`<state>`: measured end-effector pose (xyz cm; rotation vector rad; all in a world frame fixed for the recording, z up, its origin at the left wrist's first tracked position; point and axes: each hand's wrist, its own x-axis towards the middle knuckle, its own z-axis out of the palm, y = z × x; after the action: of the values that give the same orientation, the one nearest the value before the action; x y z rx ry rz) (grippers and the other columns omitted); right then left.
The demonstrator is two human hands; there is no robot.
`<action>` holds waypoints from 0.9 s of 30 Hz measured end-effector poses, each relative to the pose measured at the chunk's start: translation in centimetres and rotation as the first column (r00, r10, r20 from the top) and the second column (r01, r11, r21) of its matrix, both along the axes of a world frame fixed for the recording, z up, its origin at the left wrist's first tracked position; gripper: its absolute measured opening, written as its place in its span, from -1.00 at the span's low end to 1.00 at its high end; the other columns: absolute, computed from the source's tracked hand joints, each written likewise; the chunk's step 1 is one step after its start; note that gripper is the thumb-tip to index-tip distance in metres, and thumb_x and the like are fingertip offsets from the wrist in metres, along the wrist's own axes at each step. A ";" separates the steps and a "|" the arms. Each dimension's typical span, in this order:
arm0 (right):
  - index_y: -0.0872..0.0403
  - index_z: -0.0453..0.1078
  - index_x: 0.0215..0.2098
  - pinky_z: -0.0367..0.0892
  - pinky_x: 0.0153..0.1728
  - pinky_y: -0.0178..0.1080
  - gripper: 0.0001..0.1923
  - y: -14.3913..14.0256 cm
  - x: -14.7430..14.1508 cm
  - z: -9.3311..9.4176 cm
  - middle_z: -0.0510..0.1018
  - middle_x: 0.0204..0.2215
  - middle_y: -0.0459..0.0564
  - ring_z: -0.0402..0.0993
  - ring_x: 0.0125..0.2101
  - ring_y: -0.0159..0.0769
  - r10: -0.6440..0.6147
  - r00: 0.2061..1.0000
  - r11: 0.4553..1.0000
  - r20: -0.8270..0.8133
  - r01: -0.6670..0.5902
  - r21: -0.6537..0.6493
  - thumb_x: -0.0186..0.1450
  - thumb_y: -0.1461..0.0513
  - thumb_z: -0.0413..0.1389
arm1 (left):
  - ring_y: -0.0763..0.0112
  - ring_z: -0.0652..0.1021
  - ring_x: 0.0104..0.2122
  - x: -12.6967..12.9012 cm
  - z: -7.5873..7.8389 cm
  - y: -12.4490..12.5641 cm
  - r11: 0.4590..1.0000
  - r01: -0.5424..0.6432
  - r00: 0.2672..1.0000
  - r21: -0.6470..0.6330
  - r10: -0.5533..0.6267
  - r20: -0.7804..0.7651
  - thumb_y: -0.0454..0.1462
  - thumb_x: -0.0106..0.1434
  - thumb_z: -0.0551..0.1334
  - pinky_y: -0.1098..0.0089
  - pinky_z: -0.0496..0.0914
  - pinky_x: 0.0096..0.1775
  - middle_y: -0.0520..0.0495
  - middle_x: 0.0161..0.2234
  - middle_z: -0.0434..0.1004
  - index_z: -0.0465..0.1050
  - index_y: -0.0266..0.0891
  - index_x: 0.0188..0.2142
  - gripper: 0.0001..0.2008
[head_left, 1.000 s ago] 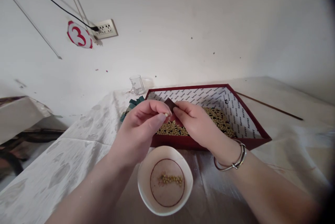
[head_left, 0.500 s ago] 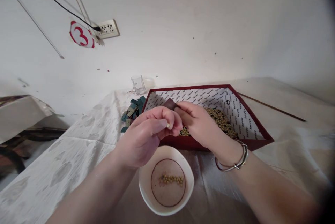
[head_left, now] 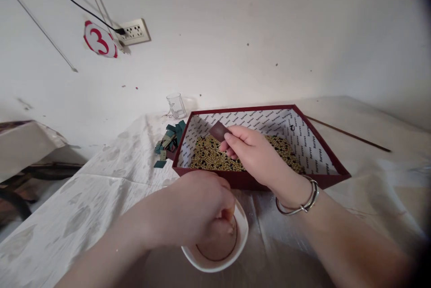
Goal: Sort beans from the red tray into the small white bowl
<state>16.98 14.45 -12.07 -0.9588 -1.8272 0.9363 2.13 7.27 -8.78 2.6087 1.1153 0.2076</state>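
Note:
My right hand (head_left: 249,149) pinches a small dark brown piece of sandpaper (head_left: 219,131) between thumb and fingers, above the near part of a dark red box (head_left: 292,107). Inside the box lies a bed of many small yellowish and dark beads (head_left: 215,155). My left hand (head_left: 205,209) reaches down into a white bowl (head_left: 241,243), fingers bent together and pointing at its bottom. The hand covers much of the bowl and the beads in it. What the left fingertips hold, if anything, is too blurred to make out.
A pile of green and brown sandpaper scraps (head_left: 170,140) lies left of the box. Behind it stands a clear glass mug (head_left: 176,106). A thin dark stick (head_left: 350,133) rests to the right on the cloth-covered table (head_left: 111,198). A wall socket (head_left: 135,31) holds a plug.
My left hand has come away from the right hand and dropped into the bowl; the small bead between its fingertips is out of sight. The right hand stays nearly in place with the sandpaper.

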 end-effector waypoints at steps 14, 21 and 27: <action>0.07 0.31 -0.51 0.21 -0.44 -0.27 -0.75 -0.1 0.0 0.4 0.47 -0.51 -0.09 0.34 -0.50 -0.37 -0.040 0.999 0.999 -0.036 0.040 0.002 0.29 0.21 -0.07 | 0.54 0.39 -0.53 -0.5 0.3 1.4 0.986 -0.127 0.976 -0.112 0.144 0.163 -0.24 0.20 0.10 0.50 0.21 -0.49 0.10 -0.52 0.41 0.39 -0.18 -0.47 -0.84; 0.06 0.29 -0.48 0.23 -0.47 -0.28 -0.76 0.2 -0.1 -0.2 0.47 -0.51 -0.10 0.35 -0.51 -0.38 -0.048 0.993 0.999 -0.105 0.045 -0.027 0.30 0.20 -0.10 | 0.49 0.34 -0.54 -1.9 -1.3 5.1 0.852 -0.511 0.855 0.112 0.491 0.166 -0.14 0.21 0.04 0.47 0.14 -0.51 0.06 -0.54 0.38 0.39 -0.20 -0.43 -0.75; 0.06 0.29 -0.50 0.24 -0.50 -0.32 -0.77 0.4 -0.1 -0.3 0.45 -0.53 -0.10 0.32 -0.53 -0.42 -0.063 0.980 0.996 -0.187 0.049 -0.079 0.28 0.20 -0.08 | 0.53 0.29 -0.59 -2.0 -1.8 5.6 0.878 -0.473 0.881 0.069 0.472 0.031 -0.11 0.20 0.03 0.45 0.05 -0.54 0.09 -0.59 0.35 0.39 -0.19 -0.49 -0.71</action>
<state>16.84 14.83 -12.41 -0.9281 -1.6075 1.0301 0.17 12.85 -10.58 2.3416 1.7589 0.3753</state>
